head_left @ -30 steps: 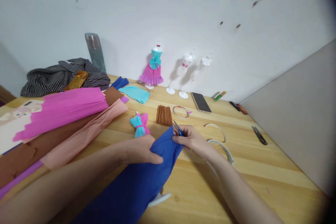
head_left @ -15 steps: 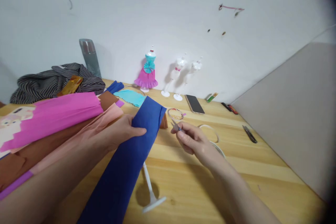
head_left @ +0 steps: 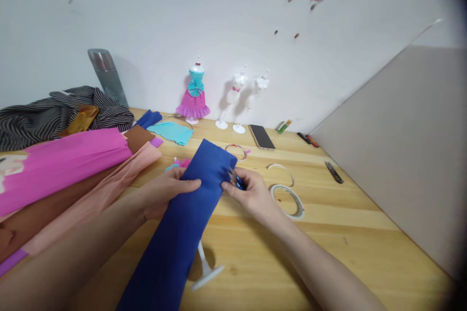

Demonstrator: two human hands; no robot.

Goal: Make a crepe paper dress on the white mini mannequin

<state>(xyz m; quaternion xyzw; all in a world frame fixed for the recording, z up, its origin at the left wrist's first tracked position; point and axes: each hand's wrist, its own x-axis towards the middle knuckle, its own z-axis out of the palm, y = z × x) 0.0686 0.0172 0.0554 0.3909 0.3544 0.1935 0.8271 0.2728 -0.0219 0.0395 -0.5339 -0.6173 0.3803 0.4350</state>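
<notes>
A long strip of dark blue crepe paper slants up from the bottom edge of the view. My left hand grips its left side, thumb on top and fingers hidden beneath. My right hand is closed on small scissors with blue on the handles, their points at the strip's upper right edge. Thumb and fingers of that hand also touch the paper's edge there. From under the strip sticks out a white stand with a round base, tilted; its upper part is hidden. Bits of pink and turquoise show behind my left hand.
Pink, brown and peach crepe paper lies at left, near a striped cloth and a bottle. A dressed mini mannequin and two bare ones stand by the wall. A phone, tape roll and cutter lie rightward.
My right hand has moved left with the scissors, from beside the blue strip to its upper right edge. The strip's top now lies flatter. The whole view has shifted slightly.
</notes>
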